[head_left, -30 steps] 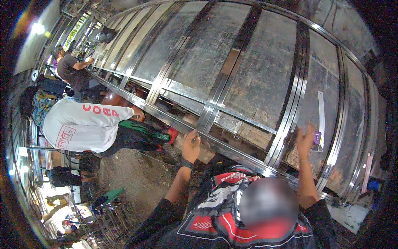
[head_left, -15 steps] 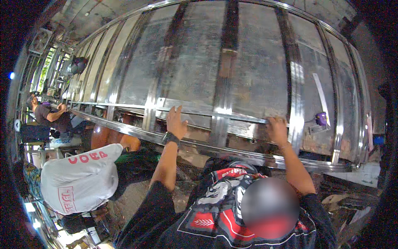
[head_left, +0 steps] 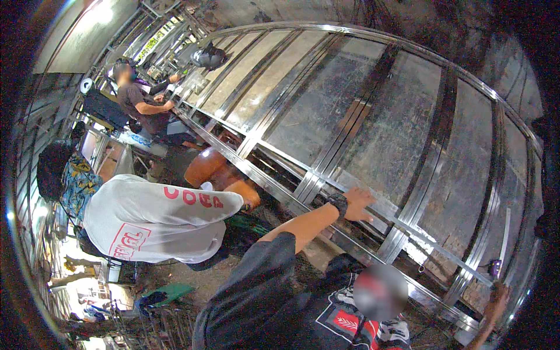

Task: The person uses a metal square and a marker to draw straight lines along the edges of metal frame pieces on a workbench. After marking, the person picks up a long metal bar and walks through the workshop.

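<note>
A large metal frame (head_left: 373, 116) of shiny rails and dull sheet panels stands tilted across the view. My left hand (head_left: 357, 204) lies on one of its lower cross rails (head_left: 315, 181), fingers spread, with a dark wristwatch (head_left: 338, 204) on the wrist. Far at the lower right, my right hand (head_left: 496, 297) reaches up to the frame's bottom corner, beside a small purple thing (head_left: 494, 268). It is dim and small there, so its grip is unclear. My dark shirt with a red print (head_left: 344, 321) fills the bottom.
A person in a white shirt (head_left: 157, 221) bends over at the frame's lower edge on my left. Farther back a person in a dark shirt (head_left: 140, 105) holds the frame's far end. An orange-brown round object (head_left: 204, 166) and a green object (head_left: 169, 290) lie nearby.
The view has swung to the left and the frame now runs slanting. My left hand stays on the rail with fingers spread; my right hand has moved out to the lower right corner.
</note>
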The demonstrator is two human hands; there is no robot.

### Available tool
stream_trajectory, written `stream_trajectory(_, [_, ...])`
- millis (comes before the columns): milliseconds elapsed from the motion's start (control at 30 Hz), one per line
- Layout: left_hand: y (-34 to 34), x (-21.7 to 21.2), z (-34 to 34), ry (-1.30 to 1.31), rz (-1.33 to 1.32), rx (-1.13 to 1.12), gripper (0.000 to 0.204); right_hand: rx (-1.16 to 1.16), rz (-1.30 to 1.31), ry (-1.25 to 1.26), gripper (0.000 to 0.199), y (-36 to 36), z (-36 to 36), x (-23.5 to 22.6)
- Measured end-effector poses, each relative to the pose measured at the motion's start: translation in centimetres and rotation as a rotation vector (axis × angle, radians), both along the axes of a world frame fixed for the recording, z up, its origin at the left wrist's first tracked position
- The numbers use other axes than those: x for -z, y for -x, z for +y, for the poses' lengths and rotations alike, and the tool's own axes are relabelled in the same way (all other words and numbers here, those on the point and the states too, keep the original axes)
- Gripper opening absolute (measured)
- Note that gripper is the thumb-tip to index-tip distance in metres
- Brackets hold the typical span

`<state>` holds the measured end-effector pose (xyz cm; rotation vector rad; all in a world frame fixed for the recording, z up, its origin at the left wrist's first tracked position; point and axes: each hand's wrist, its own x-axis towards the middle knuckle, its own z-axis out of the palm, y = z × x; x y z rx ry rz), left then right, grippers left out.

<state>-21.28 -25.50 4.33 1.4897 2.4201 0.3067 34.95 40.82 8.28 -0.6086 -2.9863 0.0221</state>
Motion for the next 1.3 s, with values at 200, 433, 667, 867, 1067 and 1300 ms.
stream_trajectory(200, [-4.2, 2.3, 4.6, -0.020, -0.413, 0.073, 0.050, 0.351, -0.105, 0.074, 0.042, -13.7, 1.1, -3.3])
stream_trajectory(433, [-11.1, -5.7, 9.0, -0.134, -0.542, 0.080, 0.044, 0.573, -0.138, -0.631, 0.058, -18.1, -8.4, -9.7])
stream_trajectory(667, [-23.0, -9.6, 17.5, -0.211, -0.387, 0.180, 0.050, 0.934, 1.093, 0.342, 0.058, -14.0, -29.0, -8.0])
stream_trajectory(867, [-33.9, -7.9, 20.4, -0.309, -0.418, 0.287, 0.039, 0.885, 1.508, 1.604, 0.069, 2.1, -41.7, -4.9])
stream_trajectory(1067, [-38.8, -8.0, 20.3, -0.362, -0.575, 0.290, 0.042, 1.035, 1.458, 1.394, 0.045, -2.9, -37.5, -2.9])
stream_trajectory(1300, [-25.8, -6.5, 8.0, -0.530, -0.519, 0.086, 0.043, 1.091, 1.477, 1.331, 0.046, -15.0, -31.7, -1.1])
